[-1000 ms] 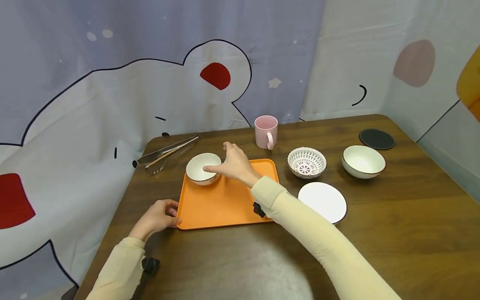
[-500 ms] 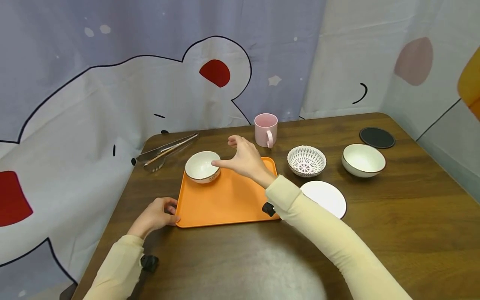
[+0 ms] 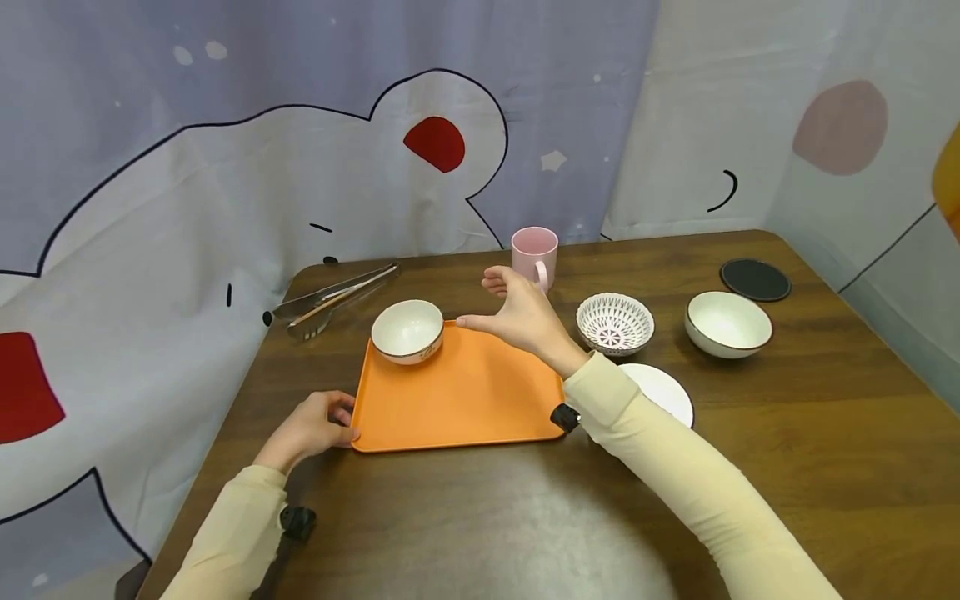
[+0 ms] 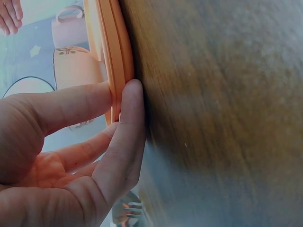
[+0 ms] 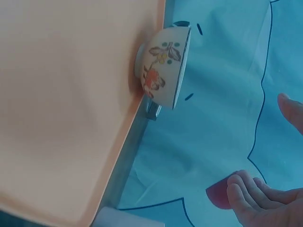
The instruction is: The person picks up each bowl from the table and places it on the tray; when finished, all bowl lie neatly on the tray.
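Note:
My left hand (image 3: 309,432) pinches the near left corner of an orange tray (image 3: 457,408). In the left wrist view its thumb lies over the tray's rim (image 4: 116,56) and a finger sits beneath. A white bowl (image 3: 407,331) with a flower pattern (image 5: 161,71) stands on the tray's far left corner. My right hand (image 3: 528,317) hovers over the far right part of the tray, thumb and fingers spread apart with nothing between them. Just behind it stands a pink mug (image 3: 534,246), partly covered by the hand.
Right of the tray are a patterned white bowl (image 3: 615,323), a white plate (image 3: 660,392) partly under my sleeve, a plain white bowl (image 3: 727,323) and a black round coaster (image 3: 755,279). Metal tongs (image 3: 337,292) and a fork (image 3: 311,325) lie at the back left.
My right hand has moved right, away from the bowl on the tray, with its fingers spread. The bowl stays in place, and my left hand keeps its grip on the tray corner.

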`<state>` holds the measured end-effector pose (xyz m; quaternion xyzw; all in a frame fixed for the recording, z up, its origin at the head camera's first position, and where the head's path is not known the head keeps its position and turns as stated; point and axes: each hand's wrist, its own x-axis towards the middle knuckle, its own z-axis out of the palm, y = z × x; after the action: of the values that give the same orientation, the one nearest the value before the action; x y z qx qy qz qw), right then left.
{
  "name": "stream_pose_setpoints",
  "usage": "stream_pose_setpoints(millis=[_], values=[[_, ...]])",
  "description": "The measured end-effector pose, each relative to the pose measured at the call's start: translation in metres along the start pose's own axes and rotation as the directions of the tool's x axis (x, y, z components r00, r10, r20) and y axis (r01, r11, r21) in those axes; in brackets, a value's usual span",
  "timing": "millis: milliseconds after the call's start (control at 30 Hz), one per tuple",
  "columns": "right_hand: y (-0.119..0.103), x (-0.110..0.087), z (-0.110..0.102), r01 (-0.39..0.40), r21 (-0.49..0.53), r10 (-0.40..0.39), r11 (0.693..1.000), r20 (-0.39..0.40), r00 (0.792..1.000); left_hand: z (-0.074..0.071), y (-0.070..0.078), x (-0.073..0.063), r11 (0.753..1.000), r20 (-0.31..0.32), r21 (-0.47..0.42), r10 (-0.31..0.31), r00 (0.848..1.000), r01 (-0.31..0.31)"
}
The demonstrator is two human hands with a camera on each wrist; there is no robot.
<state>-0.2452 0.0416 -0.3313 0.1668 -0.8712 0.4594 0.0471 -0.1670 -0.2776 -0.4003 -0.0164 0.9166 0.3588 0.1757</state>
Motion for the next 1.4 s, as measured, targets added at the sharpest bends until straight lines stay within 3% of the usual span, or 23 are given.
stream_pose_setpoints(millis=[700, 867, 1400], values=[[0.023, -0.012, -0.053, -0.055, -0.074, 0.047, 0.996, -0.107, 0.993, 0.003, -0.004, -0.001, 0.995, 0.028, -0.092, 0.051, 0.998, -0.048], [0.029, -0.014, -0.063, -0.058, -0.05, 0.051, 0.997, -0.134, 0.99, 0.003, -0.004, -0.001, 0.994, 0.033, -0.102, 0.044, 0.998, -0.041], [0.048, -0.022, -0.098, -0.147, -0.114, 0.129, 0.983, -0.151, 0.98, 0.002, -0.005, -0.003, 0.994, 0.039, -0.108, 0.022, 0.999, -0.017]])
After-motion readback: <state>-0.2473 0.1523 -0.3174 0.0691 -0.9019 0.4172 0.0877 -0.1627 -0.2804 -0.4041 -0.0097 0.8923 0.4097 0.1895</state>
